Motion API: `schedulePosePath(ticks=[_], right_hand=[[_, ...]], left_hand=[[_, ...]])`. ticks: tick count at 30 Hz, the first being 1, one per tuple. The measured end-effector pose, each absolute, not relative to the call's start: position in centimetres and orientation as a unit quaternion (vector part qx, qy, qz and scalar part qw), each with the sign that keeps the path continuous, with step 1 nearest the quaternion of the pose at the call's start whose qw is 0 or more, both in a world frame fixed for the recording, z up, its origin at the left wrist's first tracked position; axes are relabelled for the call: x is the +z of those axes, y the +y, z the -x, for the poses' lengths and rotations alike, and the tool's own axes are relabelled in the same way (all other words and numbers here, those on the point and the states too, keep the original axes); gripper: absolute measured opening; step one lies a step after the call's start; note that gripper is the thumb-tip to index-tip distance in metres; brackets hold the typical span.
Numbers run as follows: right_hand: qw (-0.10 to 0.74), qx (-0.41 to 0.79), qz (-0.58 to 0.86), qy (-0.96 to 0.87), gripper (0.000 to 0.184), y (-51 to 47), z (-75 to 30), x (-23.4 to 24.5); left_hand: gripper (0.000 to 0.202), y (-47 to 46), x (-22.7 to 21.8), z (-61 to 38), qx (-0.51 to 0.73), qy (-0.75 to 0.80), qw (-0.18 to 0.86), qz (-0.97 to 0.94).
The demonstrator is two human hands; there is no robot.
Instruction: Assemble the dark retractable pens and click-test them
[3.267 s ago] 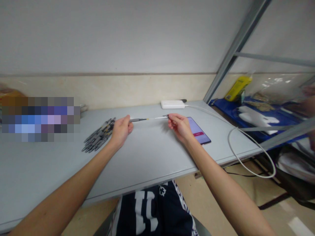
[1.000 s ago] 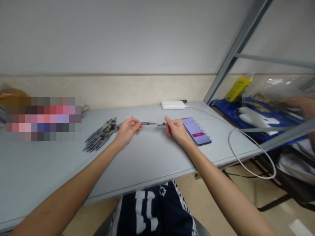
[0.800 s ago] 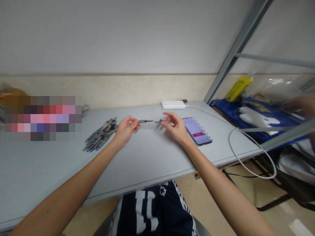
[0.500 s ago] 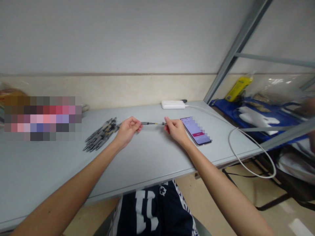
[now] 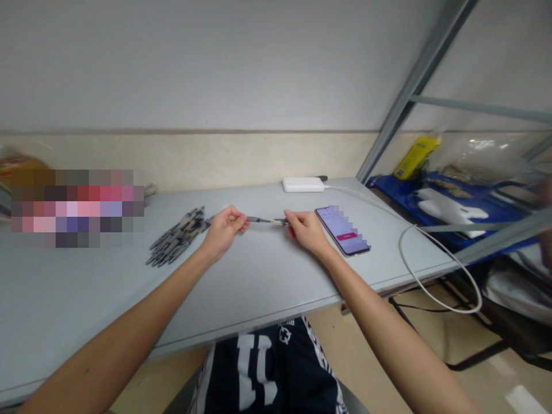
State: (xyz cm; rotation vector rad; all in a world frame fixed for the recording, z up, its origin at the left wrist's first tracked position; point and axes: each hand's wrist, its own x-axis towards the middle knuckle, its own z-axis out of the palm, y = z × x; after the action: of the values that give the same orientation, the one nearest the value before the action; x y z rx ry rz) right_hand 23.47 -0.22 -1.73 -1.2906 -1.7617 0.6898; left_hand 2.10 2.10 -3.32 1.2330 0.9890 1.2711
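A thin grey pen [image 5: 259, 219] spans the gap between my two hands, just above the desk. My left hand [image 5: 225, 230] is closed, pinching the pen's left end between thumb and fingertips. At the other end, the thumb and fingers of my right hand [image 5: 306, 230] are closed on the pen's dark tip part. A small pale yellowish section shows between the two grips; whether the parts there are joined I cannot tell. Left of my left hand lies a heap of similar grey pens [image 5: 175, 238], all pointing roughly the same way.
Beside my right hand lies a phone [image 5: 342, 230] with its screen lit. A white power bank [image 5: 303, 184] sits near the wall, its white cable [image 5: 401, 244] looping over the desk's right edge. Metal frame bars [image 5: 414, 86] stand at right. Blurred-out items [image 5: 77, 207] occupy the far left.
My right hand has shifted slightly left, toward my left hand. The pen's right end has dipped a little, and the visible stretch between the hands is slightly shorter.
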Motion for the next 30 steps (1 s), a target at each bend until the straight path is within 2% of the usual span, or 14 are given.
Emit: schedulePosePath(ticks=[4, 7, 10, 14, 20, 22, 24, 27, 30], right_hand=[[0.417, 0.298, 0.486, -0.708, 0.04, -0.3, -23.3, -1.8], [0.408, 0.339, 0.474, -0.702, 0.042, -0.3, -23.3, -1.7], [0.399, 0.438, 0.465, -0.658, 0.047, -0.3, -23.4, -1.6], [0.4, 0.562, 0.436, -0.578, 0.043, -0.1, -23.6, -1.6], [0.342, 0.684, 0.429, -0.48, 0.037, 0.3, -24.6, -1.2], [0.353, 0.682, 0.42, -0.483, 0.038, 0.2, -24.6, -1.2], [0.387, 0.64, 0.431, -0.505, 0.04, 0.2, -24.3, -1.3], [0.423, 0.523, 0.468, -0.573, 0.042, 0.0, -23.7, -1.6], [0.427, 0.407, 0.466, -0.66, 0.038, -0.2, -23.4, -1.8]], left_hand=[[0.027, 2.1, -3.3, -2.1, 0.536, 0.422, 0.519, -0.515], [0.029, 1.9, -3.1, -2.2, 0.529, 0.422, 0.513, -0.528], [0.03, 1.8, -3.0, -2.4, 0.526, 0.415, 0.504, -0.545], [0.028, 1.8, -3.3, -2.4, 0.521, 0.408, 0.479, -0.577], [0.009, 1.0, -2.7, -2.4, 0.48, 0.421, 0.303, -0.707], [0.007, 0.6, -2.3, -2.4, 0.476, 0.417, 0.281, -0.722], [0.009, 0.5, -2.2, -2.4, 0.477, 0.41, 0.311, -0.712], [0.014, 0.7, -2.2, -2.2, 0.443, 0.412, 0.373, -0.704], [0.018, 0.7, -2.1, -1.9, 0.369, 0.419, 0.364, -0.745]])
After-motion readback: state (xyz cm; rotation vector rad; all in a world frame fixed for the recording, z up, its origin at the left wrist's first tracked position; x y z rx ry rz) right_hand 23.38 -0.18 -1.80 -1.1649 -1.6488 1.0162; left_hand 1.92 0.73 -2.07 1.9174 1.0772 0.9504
